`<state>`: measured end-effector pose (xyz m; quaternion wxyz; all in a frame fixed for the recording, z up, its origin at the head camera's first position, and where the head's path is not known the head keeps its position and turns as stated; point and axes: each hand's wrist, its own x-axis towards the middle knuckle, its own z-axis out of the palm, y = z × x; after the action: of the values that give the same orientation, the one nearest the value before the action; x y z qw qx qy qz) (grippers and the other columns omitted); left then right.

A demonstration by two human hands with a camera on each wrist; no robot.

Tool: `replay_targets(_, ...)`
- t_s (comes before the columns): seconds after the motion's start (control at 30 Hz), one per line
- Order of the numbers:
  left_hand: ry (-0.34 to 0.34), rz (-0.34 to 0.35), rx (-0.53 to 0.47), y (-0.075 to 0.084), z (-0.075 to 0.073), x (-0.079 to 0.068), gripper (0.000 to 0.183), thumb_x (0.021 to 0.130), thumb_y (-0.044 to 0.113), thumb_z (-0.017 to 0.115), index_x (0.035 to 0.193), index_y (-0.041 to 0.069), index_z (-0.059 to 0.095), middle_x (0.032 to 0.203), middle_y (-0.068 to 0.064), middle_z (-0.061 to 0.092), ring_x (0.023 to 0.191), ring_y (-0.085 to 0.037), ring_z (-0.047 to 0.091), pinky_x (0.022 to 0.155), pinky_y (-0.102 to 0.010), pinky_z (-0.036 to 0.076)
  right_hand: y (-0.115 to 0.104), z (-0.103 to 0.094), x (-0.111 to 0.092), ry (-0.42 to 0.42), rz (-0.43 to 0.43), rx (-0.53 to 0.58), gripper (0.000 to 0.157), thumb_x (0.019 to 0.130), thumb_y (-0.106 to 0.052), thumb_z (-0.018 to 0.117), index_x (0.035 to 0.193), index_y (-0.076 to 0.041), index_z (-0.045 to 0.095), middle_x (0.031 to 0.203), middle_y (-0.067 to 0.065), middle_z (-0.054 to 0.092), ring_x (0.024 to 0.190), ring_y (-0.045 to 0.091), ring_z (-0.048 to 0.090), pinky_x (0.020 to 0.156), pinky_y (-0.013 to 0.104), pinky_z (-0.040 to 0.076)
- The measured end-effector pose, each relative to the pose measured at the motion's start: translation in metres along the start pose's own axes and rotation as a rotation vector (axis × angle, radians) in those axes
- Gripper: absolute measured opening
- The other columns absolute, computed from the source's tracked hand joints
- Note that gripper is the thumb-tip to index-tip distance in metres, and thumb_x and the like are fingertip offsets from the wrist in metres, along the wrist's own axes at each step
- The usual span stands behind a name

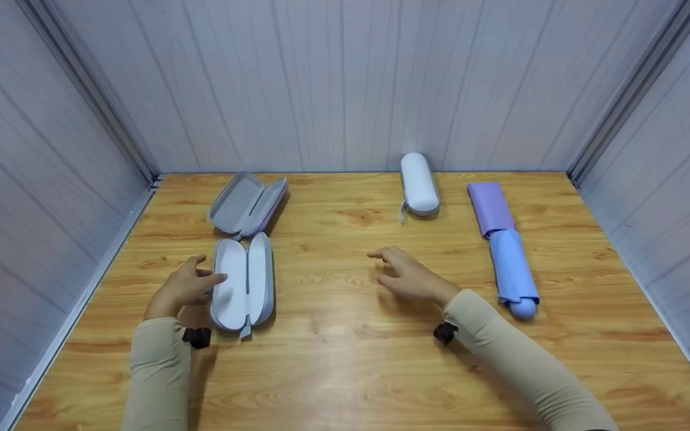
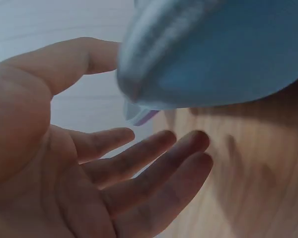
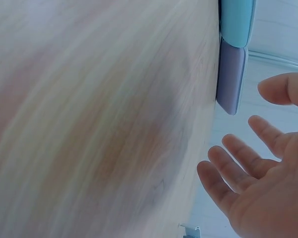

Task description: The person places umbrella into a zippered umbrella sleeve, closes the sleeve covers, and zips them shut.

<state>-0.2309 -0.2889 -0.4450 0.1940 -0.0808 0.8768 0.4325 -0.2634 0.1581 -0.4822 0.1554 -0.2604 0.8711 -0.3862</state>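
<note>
A light blue glasses case with a white lining lies unzipped and spread wide at the left. My left hand is beside it, thumb at its left rim in the head view. In the left wrist view the other fingers stay loosely extended, apart from the case's blue shell. Over the middle of the table hovers my right hand, fingers relaxed and nothing in them. Behind the blue case lies a second open glasses case, purple outside and grey inside.
A closed white glasses case with a zip pull lies by the back wall. On the right, a purple folded umbrella lies end to end with a blue folded umbrella. Panelled walls enclose the wooden table at the back and sides.
</note>
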Motion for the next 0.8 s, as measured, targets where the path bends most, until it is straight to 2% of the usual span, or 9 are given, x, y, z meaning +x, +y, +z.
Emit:
replay_targets(0.1,-0.036,-0.023,-0.013,-0.003,0.002,0.003,0.088,0.100,0.031,0.060,0.157,-0.007,0.005,0.148,-0.040,0.031,0.123,-0.047,0.052,0.092,-0.049,0.054,0.000,0.001,0.000,-0.006,0.000,0.013,0.052,0.103,-0.021,0.055,0.152,-0.011,0.040,0.149,0.008,0.040,0.139,0.032,0.037,0.110,0.048,0.038)
replay_targets(0.33,-0.105,0.008,-0.062,-0.005,0.006,0.002,0.074,0.101,0.020,0.048,0.155,-0.010,0.007,0.151,-0.040,0.025,0.131,-0.050,0.042,0.096,-0.057,0.049,-0.003,0.003,0.003,-0.024,-0.025,0.017,0.052,0.104,-0.024,0.054,0.153,-0.012,0.039,0.149,0.008,0.040,0.139,0.032,0.036,0.110,0.050,0.037)
replay_targets(0.53,-0.145,0.011,-0.120,-0.005,0.009,0.002,0.074,0.102,0.022,0.044,0.155,-0.010,0.004,0.152,-0.040,0.022,0.132,-0.052,0.040,0.100,-0.058,0.045,-0.006,0.004,0.005,-0.033,-0.027,0.054,0.053,0.104,-0.023,0.055,0.153,-0.010,0.039,0.149,0.011,0.041,0.137,0.031,0.038,0.110,0.045,0.039)
replay_targets(0.67,-0.172,0.031,-0.158,-0.003,0.015,0.002,0.077,0.101,0.023,0.046,0.155,-0.010,0.003,0.145,-0.040,0.031,0.123,-0.048,0.049,0.099,-0.056,0.047,-0.007,0.005,0.008,-0.040,-0.047,0.062,0.053,0.104,-0.020,0.055,0.152,-0.007,0.038,0.150,0.012,0.041,0.136,0.033,0.041,0.108,0.043,0.041)
replay_targets(0.8,-0.186,0.050,-0.180,-0.001,0.020,0.002,0.077,0.100,0.023,0.048,0.156,-0.007,0.005,0.131,-0.031,0.043,0.105,-0.036,0.058,0.092,-0.049,0.052,-0.009,0.007,0.011,-0.045,-0.065,0.073,0.052,0.104,-0.019,0.055,0.152,-0.004,0.038,0.150,0.014,0.042,0.135,0.035,0.043,0.108,0.044,0.041)
